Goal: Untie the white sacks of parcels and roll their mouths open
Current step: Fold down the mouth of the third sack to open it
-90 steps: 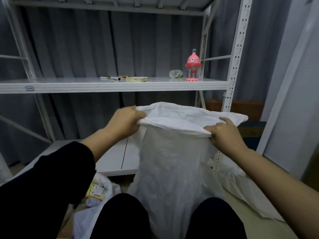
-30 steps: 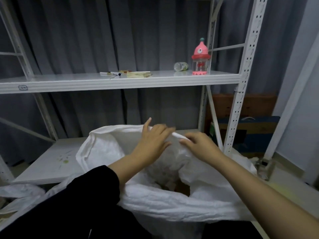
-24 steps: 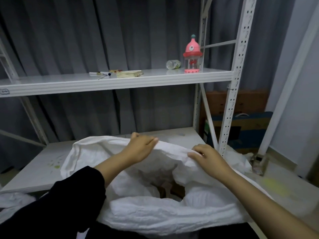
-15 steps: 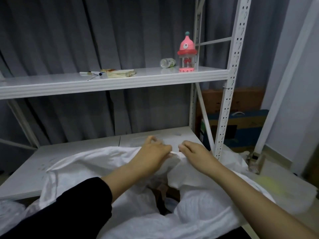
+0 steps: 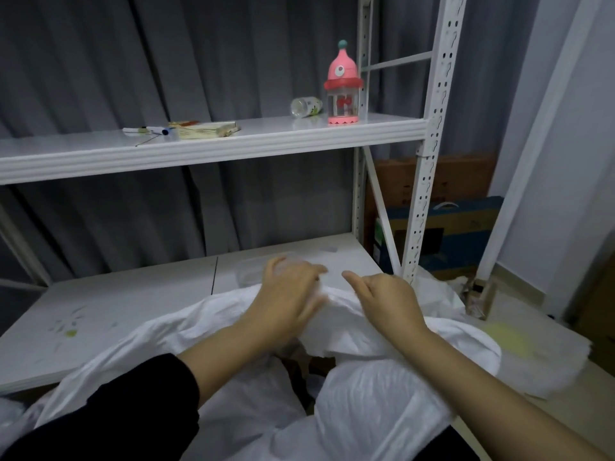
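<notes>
A white woven sack stands low in front of me, its mouth folded down into a thick rolled rim. A dark gap at its middle shows parcels inside. My left hand is on the far rim, blurred, fingers spread and curling over the fabric. My right hand grips the same far rim just to the right, fingers curled over the fold. The two hands are a few centimetres apart.
A white metal rack stands ahead: its low shelf lies just behind the sack, its upright post right of my hands. The upper shelf carries a pink bottle, a fallen clear bottle and papers with pens. Cardboard boxes stand at the right.
The sack's mouth has been rolled down from chest height to a low thick rim. In the last half second my hands shifted slightly apart on the far rim, the left one still moving.
</notes>
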